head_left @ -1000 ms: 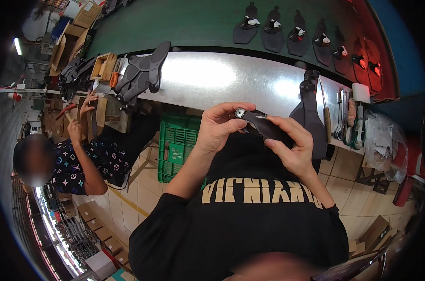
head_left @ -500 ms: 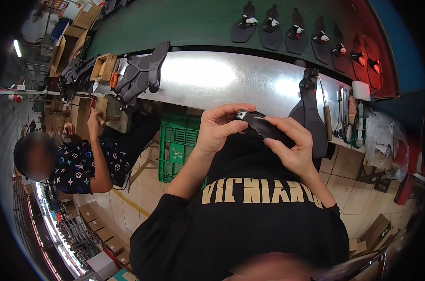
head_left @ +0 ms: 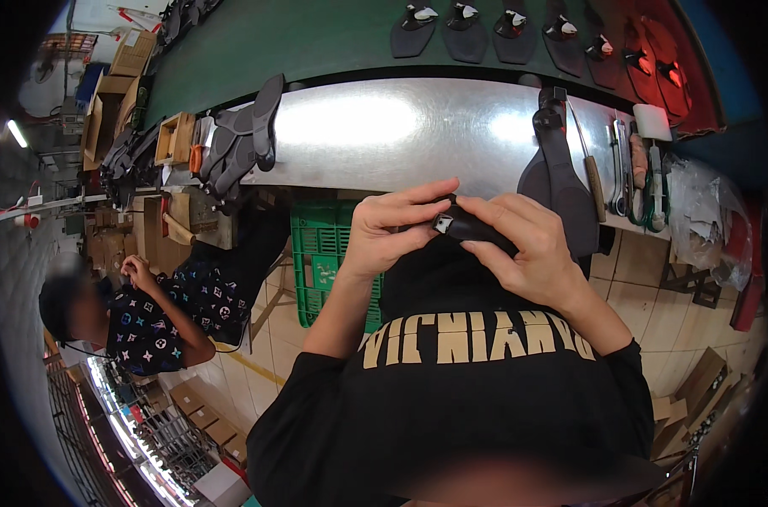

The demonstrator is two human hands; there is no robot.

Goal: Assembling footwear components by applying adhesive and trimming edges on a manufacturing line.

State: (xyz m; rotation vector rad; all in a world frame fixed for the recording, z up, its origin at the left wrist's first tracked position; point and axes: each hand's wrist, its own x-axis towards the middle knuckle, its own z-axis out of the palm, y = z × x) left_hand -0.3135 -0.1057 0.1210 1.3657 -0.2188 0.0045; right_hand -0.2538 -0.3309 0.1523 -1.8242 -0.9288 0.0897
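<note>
In front of my chest I hold a small, glossy black curved shoe part (head_left: 475, 228) with a whitish end piece facing left. My right hand (head_left: 536, 245) grips its right side, fingers over the top and thumb beneath. At the whitish end, my left hand (head_left: 384, 228) closes its thumb and a finger on the part, while its index finger stretches out above. The palms hide some of the part. Just beyond my right hand, a black sandal sole (head_left: 561, 186) with a dark strap piece lies at the edge of the metal bench (head_left: 350, 160).
Black soles (head_left: 240, 139) pile up at the bench's left. Tools (head_left: 637, 177) and a clear plastic bag (head_left: 709, 215) lie right. Sandals (head_left: 464, 38) line the green conveyor belt (head_left: 299, 42). A green crate (head_left: 320, 270) stands below; a co-worker (head_left: 181, 313) sits left.
The black part has turned and sits more within my right hand, and my left fingers have straightened. The co-worker's hand has let go of the hammer-like tool. The whole view has shifted slightly.
</note>
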